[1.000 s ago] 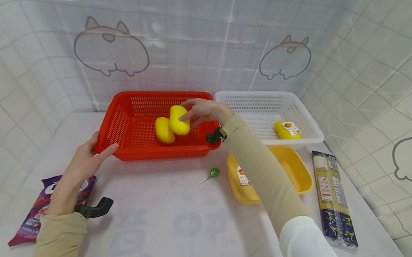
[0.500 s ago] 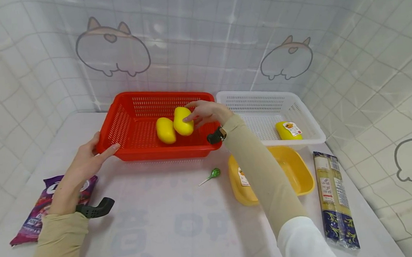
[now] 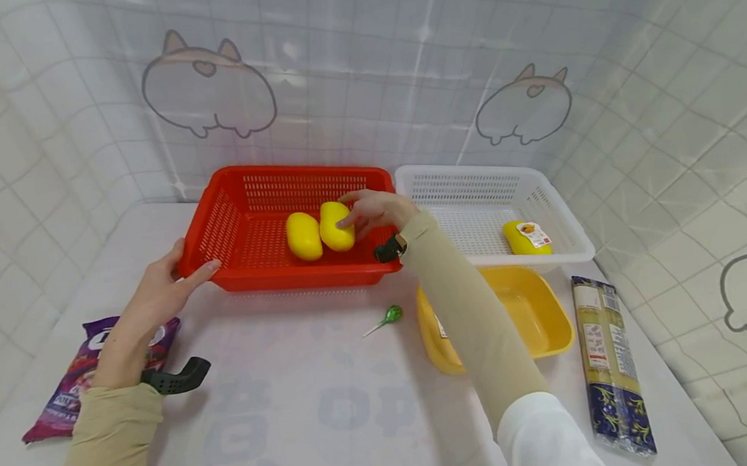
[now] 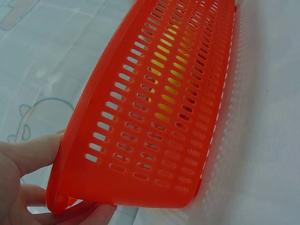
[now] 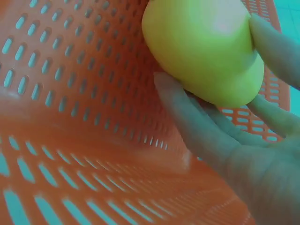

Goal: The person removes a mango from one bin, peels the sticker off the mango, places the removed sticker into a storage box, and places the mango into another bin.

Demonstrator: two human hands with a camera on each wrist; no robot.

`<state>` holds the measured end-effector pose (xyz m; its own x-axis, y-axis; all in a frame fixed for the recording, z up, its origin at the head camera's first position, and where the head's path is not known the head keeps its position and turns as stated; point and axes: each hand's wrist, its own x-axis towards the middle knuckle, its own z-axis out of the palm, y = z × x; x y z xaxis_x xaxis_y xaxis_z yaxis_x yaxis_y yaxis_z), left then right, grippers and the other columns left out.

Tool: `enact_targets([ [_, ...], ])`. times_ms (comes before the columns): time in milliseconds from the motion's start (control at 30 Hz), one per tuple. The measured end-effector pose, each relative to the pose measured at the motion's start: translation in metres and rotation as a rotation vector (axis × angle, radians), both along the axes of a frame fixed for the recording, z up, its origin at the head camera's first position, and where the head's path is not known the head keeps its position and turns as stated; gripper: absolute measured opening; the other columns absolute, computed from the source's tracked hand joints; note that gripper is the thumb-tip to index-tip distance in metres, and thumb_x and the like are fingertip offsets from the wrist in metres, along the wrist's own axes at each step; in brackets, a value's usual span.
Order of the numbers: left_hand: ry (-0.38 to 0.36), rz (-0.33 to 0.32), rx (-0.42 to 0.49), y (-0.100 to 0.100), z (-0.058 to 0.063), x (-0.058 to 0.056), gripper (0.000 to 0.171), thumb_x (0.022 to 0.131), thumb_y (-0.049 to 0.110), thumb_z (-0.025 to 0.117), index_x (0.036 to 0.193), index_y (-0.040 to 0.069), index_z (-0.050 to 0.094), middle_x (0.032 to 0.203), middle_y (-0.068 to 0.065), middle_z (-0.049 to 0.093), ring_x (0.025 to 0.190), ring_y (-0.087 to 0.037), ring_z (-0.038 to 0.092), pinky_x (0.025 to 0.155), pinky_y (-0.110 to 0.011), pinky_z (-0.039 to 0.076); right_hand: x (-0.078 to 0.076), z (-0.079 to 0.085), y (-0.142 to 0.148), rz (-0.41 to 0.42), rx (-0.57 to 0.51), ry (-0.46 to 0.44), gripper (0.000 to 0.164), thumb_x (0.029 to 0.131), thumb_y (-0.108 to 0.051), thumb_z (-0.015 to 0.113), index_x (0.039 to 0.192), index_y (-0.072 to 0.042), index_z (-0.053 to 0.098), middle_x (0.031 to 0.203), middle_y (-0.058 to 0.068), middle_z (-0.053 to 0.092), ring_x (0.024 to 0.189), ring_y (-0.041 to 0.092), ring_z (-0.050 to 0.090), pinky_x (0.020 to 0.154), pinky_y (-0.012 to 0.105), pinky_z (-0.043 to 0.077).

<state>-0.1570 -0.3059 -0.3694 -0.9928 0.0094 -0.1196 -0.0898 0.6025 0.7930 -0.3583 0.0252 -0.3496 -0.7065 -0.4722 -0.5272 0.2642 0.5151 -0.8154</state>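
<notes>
My left hand (image 3: 162,290) grips the near left corner of a red plastic basket (image 3: 298,277), with fingers curled about its rim in the left wrist view. Inside the basket, my right hand (image 3: 374,209) holds a smooth yellow mango (image 3: 336,227), thumb on one side and fingers on the other. A second yellow mango (image 3: 304,236) lies right beside it on the left. The right wrist view shows the held mango (image 5: 201,47) close up, fingertips along its underside and side. Through the slots in the left wrist view, bits of yellow show behind the red wall.
A white basket (image 3: 461,171) with one labelled yellow mango (image 3: 527,238) adjoins the red one. In front are a yellow tub (image 3: 538,315), partly under my right sleeve, and a green lollipop (image 3: 393,313). Noodle packs (image 3: 610,361) lie right, a purple snack bag (image 3: 72,388) left.
My right hand has lowered the mango and moved it slightly right, so it now sits beside the other instead of overlapping it. The left hand keeps its grip on the basket.
</notes>
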Motion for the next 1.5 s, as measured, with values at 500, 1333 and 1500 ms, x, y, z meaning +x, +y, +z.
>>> enact_targets([
  [500, 0.007, -0.002, 0.000, -0.001, -0.004, -0.002, 0.096, 0.100, 0.056, 0.048, 0.158, 0.010, -0.012, 0.157, -0.033, 0.024, 0.137, -0.051, 0.029, 0.105, -0.071, 0.036, 0.006, -0.013, -0.007, 0.056, 0.073, 0.041, 0.074, 0.090, -0.018, 0.074, 0.154, -0.020, 0.037, 0.151, 0.006, 0.040, 0.119, 0.029, 0.057, 0.101, 0.041, 0.053],
  [1333, 0.007, -0.002, -0.022, -0.001, -0.002, -0.003, 0.096, 0.099, 0.059, 0.047, 0.158, 0.010, -0.011, 0.155, -0.034, 0.028, 0.134, -0.051, 0.032, 0.102, -0.067, 0.040, 0.008, -0.013, -0.007, 0.103, 0.068, 0.052, 0.072, 0.089, -0.023, 0.075, 0.151, -0.016, 0.040, 0.145, 0.008, 0.048, 0.114, 0.027, 0.063, 0.100, 0.039, 0.054],
  [1500, 0.007, -0.005, -0.025, 0.000, -0.001, -0.003, 0.096, 0.099, 0.059, 0.047, 0.158, 0.010, -0.011, 0.155, -0.035, 0.028, 0.134, -0.051, 0.033, 0.102, -0.068, 0.039, 0.007, -0.013, -0.008, 0.083, 0.050, 0.039, 0.072, 0.089, -0.021, 0.075, 0.152, -0.012, 0.040, 0.146, 0.009, 0.047, 0.116, 0.029, 0.061, 0.099, 0.041, 0.054],
])
